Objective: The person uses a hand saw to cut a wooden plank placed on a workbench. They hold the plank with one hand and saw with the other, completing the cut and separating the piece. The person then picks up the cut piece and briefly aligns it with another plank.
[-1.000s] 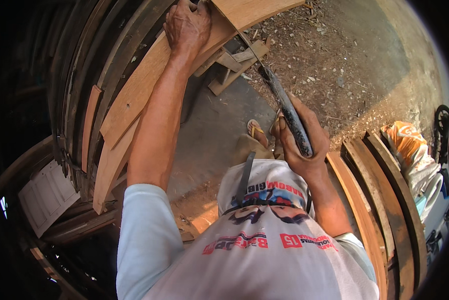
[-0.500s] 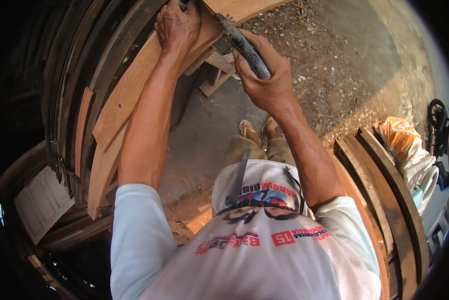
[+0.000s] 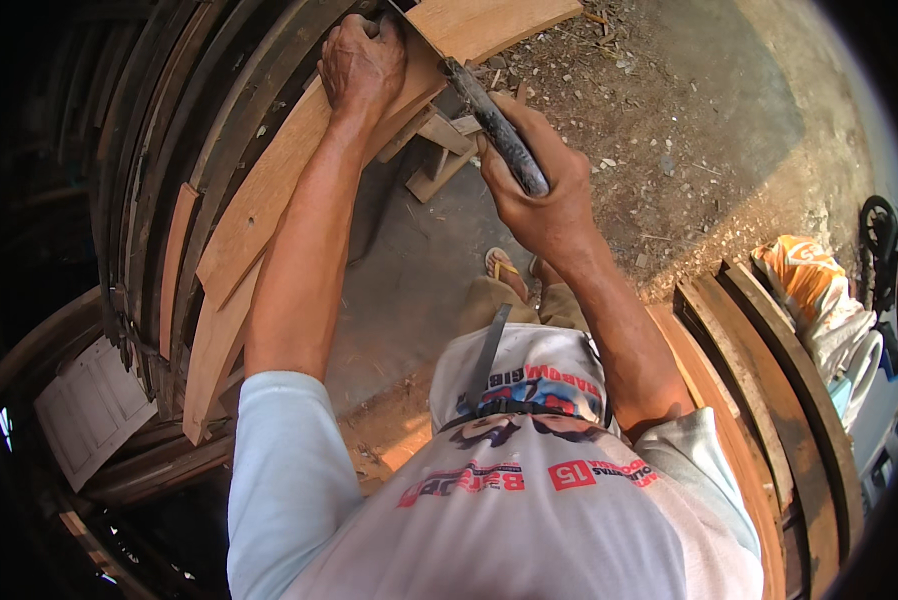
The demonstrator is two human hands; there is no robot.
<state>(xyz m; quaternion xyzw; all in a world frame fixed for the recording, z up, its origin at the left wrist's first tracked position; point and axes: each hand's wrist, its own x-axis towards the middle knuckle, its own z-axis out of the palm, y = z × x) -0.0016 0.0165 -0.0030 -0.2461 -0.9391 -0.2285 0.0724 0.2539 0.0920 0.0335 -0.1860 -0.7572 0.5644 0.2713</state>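
Your right hand (image 3: 557, 198) is clasping the handle (image 3: 502, 135) nearer one o'clock than a second ago; left hand (image 3: 362, 68), grip unclear.

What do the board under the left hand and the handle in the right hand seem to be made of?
The board looks like bare, unvarnished wood: light brown and matt, with faint grain streaks.

The handle is black and partly glossy, with pale, worn-looking patches; it may be plastic or painted material; the look leaves this open.
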